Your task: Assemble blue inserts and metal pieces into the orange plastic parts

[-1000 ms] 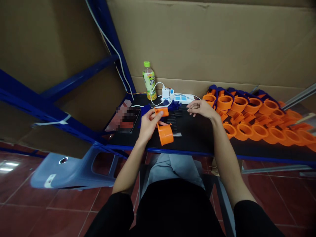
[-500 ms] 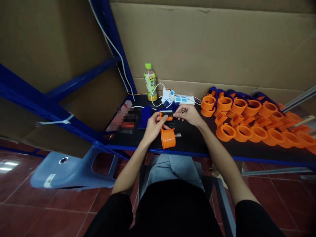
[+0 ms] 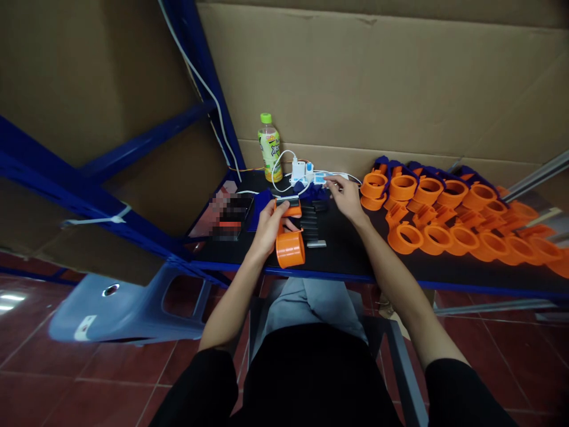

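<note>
My left hand is closed around an orange plastic part with a round ring at its lower end. Along the part's top, under my thumb, lies a black strip with a white toothed edge. My right hand hovers over the table in front of the power strip, its fingers bent and apart, with nothing visible in them. Between the hands, several black strips lie in a row. A small silver metal piece rests just below them.
Rows of orange ringed parts fill the table's right side, some joined to dark blue pieces. At the back stand a drink bottle and a white power strip with cables. A blue stool is at the left.
My right hand has moved away from the orange part, right and back. My left hand has shifted slightly left and tilted the part, uncovering the black strips and metal piece.
</note>
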A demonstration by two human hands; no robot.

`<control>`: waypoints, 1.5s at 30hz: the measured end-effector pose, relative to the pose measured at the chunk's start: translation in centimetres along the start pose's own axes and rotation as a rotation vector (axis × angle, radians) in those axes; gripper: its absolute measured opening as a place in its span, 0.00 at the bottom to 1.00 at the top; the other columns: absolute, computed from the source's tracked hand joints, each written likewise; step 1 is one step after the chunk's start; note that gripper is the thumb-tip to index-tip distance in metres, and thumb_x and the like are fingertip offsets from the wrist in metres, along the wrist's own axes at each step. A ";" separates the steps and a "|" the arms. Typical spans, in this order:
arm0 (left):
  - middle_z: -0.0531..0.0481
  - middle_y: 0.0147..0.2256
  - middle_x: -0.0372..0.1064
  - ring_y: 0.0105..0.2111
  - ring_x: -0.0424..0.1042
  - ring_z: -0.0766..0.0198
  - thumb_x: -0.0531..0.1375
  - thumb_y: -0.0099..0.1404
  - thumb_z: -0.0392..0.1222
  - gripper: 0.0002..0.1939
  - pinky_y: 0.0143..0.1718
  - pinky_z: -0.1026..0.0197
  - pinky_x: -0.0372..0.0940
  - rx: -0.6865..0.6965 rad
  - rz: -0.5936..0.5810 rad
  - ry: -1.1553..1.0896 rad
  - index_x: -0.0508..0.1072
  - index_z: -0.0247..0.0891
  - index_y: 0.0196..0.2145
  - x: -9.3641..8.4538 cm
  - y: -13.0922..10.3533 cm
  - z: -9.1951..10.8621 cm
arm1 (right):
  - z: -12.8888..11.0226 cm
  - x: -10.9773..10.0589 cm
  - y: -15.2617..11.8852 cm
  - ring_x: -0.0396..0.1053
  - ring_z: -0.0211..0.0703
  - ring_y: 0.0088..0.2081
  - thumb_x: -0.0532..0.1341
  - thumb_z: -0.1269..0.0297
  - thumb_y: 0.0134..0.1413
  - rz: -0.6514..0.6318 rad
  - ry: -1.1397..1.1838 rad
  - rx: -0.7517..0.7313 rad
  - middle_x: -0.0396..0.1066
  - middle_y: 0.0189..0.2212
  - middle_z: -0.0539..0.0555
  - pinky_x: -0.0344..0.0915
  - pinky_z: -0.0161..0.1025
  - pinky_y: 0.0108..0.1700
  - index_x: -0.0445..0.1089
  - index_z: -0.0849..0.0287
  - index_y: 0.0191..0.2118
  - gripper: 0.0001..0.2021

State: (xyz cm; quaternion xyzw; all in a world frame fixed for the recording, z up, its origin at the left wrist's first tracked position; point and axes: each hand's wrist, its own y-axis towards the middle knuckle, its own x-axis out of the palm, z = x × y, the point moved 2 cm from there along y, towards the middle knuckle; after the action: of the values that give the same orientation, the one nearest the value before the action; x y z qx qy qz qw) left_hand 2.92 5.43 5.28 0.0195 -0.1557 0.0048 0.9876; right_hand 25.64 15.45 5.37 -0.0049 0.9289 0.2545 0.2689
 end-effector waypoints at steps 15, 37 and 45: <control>0.43 0.33 0.81 0.18 0.73 0.68 0.72 0.59 0.51 0.24 0.20 0.67 0.70 -0.072 -0.048 -0.150 0.74 0.31 0.45 0.5 0.3 0.0 | 5.7 1.1 3.0 0.73 0.54 0.58 0.60 0.67 0.66 -0.182 -0.540 -0.042 0.78 0.55 0.56 0.68 0.49 0.61 0.80 0.56 0.53 0.15; 0.48 0.34 0.80 0.21 0.74 0.69 0.68 0.64 0.52 0.18 0.26 0.66 0.70 -0.037 0.091 -0.295 0.71 0.36 0.44 1.0 0.3 -0.8 | -4.6 3.3 -2.3 0.74 0.42 0.36 0.61 0.44 0.64 0.077 0.220 0.051 0.76 0.41 0.55 0.68 0.37 0.33 0.69 0.54 0.45 0.18; 0.57 0.29 0.74 0.21 0.74 0.69 0.70 0.62 0.53 0.20 0.25 0.66 0.66 0.053 0.134 -0.275 0.66 0.41 0.41 1.1 0.2 -1.2 | -7.1 5.2 -5.3 0.76 0.46 0.43 0.55 0.54 0.71 0.018 -0.050 -0.189 0.78 0.50 0.58 0.76 0.44 0.45 0.77 0.51 0.55 0.18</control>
State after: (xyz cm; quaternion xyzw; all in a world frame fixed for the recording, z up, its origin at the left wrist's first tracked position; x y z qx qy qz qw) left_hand 4.32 5.70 4.53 0.0357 -0.2905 0.0719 0.9535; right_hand 18.46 8.09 5.41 -0.0154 0.8937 0.3434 0.2881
